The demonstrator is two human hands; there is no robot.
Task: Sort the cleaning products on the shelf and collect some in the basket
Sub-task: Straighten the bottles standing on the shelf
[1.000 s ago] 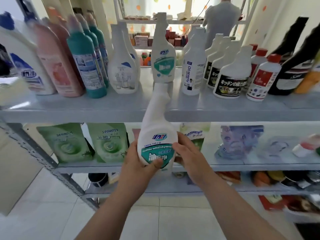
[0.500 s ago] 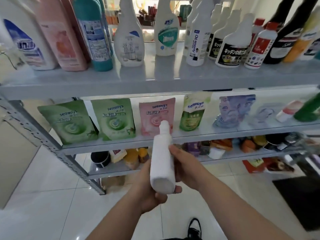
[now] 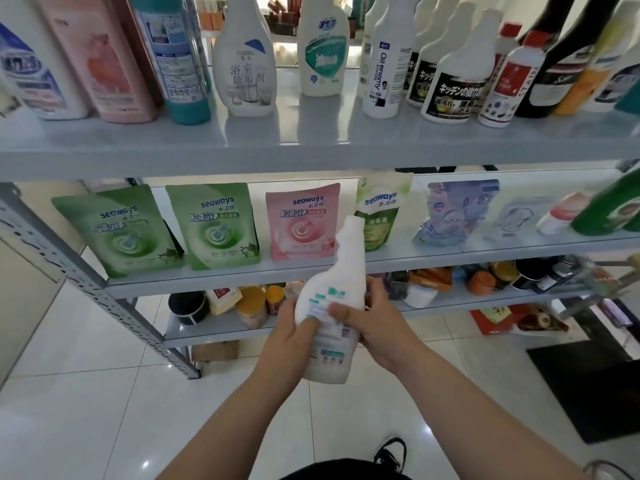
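I hold a white cleaner bottle in front of the shelves, neck up and leaning right, its printed back label facing me. My left hand grips its left side and my right hand grips its right side, thumb across the label. On the top shelf stands a matching white bottle with a green label among several other cleaner bottles. The middle shelf carries seaways refill pouches. At the right edge a blurred wire frame, perhaps the basket, shows.
The bottom shelf holds jars, tins and packets. A cardboard box sits on the white tile floor under it. A dark mat lies at the right. My shoe is at the bottom.
I have lowered the bottle away from the top shelf and turned it, so its back label now faces me instead of its front. My view has tilted down.
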